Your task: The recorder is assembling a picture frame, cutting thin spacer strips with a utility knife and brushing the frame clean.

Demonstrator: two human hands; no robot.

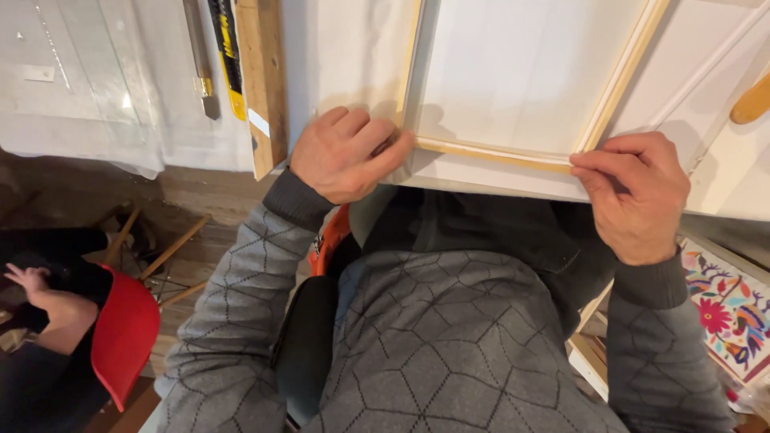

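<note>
Head view, both hands (pixel 346 155) (pixel 638 195) pressing wooden frame (pixel 493 152) corners

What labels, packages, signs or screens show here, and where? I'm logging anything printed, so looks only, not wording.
No packages, signs or screens in view.
Small label: a white slanted rectangle on the wooden plank at the table edge, left of the left hand.
Yellow-and-black tool: a long narrow strip with dark markings, lying left of that plank.
Right hand rests on the wooden frame; no label there.
</note>
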